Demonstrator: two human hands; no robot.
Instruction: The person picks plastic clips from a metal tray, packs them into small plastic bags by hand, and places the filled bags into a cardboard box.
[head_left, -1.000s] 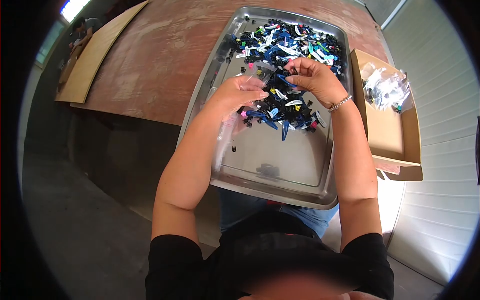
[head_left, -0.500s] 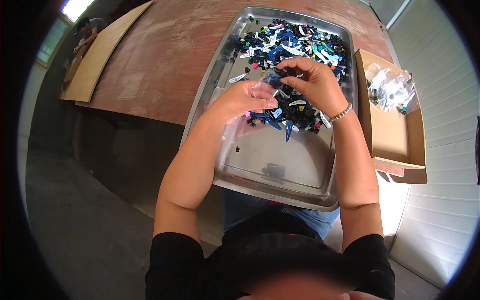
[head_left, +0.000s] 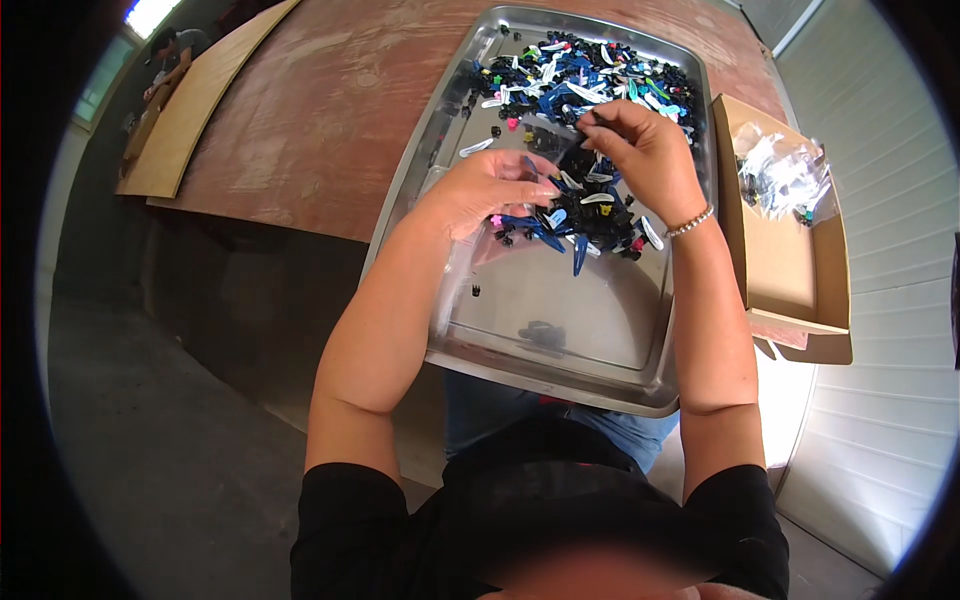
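Observation:
A small clear plastic bag (head_left: pixel 548 136) is stretched between my two hands above a metal tray (head_left: pixel 400 215). My left hand (head_left: pixel 488 192) is closed on the bag's near left side, and dark clips seem to show through the film. With thumb and forefinger together, my right hand (head_left: pixel 645 155) pinches the bag's upper right edge. Under both hands lies a near pile of hair clips (head_left: pixel 600 225), with blue and white snap clips and small black claw clips. A larger pile of mixed clips (head_left: pixel 570 75) fills the tray's far end.
Right of the tray sits an open cardboard box (head_left: pixel 785 270) with filled clear bags (head_left: pixel 785 180) inside. More clear film (head_left: pixel 452 270) lies beneath my left forearm. A reddish wooden table (head_left: pixel 320 110) supports the tray. At far left, another person (head_left: pixel 180 60) is beside a plywood board (head_left: pixel 205 100).
My right hand has shifted slightly up and right, and the bag's film is now pulled out between both hands. My left hand has barely moved.

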